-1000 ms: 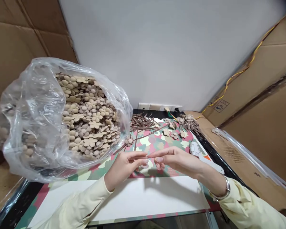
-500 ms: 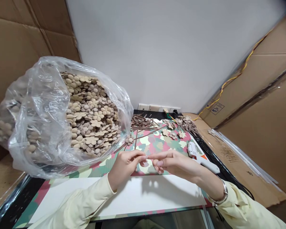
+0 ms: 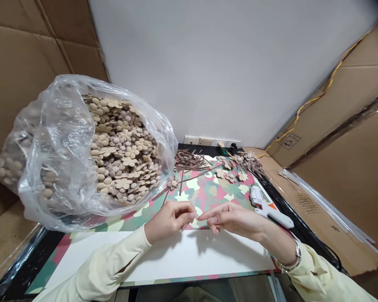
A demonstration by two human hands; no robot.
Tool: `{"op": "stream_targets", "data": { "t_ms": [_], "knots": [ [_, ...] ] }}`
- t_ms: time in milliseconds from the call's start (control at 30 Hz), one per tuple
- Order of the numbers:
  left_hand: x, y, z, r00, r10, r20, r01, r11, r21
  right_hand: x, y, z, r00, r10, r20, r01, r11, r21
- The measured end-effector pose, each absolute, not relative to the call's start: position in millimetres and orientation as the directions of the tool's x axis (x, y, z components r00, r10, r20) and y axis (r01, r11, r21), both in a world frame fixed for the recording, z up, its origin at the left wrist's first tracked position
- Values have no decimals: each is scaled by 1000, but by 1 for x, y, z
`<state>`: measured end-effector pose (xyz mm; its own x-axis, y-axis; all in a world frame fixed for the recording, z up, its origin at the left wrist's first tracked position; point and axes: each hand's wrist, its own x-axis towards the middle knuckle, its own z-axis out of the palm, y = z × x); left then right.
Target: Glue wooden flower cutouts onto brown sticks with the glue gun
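Note:
My left hand (image 3: pixel 173 220) is closed, thumb pressed to its fingers; whatever it may hold is too small to make out. Close to its right, my right hand (image 3: pixel 233 220) has its index finger stretched toward the left fingertips, the other fingers curled loosely, and I see nothing in it. Both are above the far edge of a white board (image 3: pixel 164 260). Beyond them a flower piece (image 3: pixel 172 183) lies among brown strips (image 3: pixel 189 160) on the camouflage-patterned mat (image 3: pixel 204 195). A white glue gun (image 3: pixel 269 207) lies right of my right hand.
A big clear plastic bag (image 3: pixel 59 138) full of beige flower pieces (image 3: pixel 126 155) stands at the left. Several flowers (image 3: pixel 229 178) and a stemmed bundle (image 3: pixel 248 161) lie at the back right. Power sockets (image 3: pixel 204 141) line the wall; clear sticks (image 3: pixel 327 209) lie on cardboard at the right.
The left fingers have closed more, and a small gap now shows between the two hands' fingertips. The view has shifted slightly.

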<state>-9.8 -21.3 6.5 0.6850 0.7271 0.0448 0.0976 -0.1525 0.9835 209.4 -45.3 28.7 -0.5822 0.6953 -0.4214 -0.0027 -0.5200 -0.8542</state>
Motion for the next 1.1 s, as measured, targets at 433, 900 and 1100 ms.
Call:
{"op": "stream_targets", "data": {
  "t_ms": [433, 900, 1100],
  "knots": [
    [-13, -21, 3, 743, 651, 156, 234, -471, 850, 209, -54, 26, -425, 836, -348, 80, -348, -934],
    [-13, -23, -1, 803, 556, 215, 286, -676, 679, 211, -55, 20, -475, 804, -357, 92, -358, -929],
    [-13, -26, 0, 845, 502, 185, 304, -735, 606, 213, -55, 16, -482, 792, -375, 111, -370, -923]
  ]
}}
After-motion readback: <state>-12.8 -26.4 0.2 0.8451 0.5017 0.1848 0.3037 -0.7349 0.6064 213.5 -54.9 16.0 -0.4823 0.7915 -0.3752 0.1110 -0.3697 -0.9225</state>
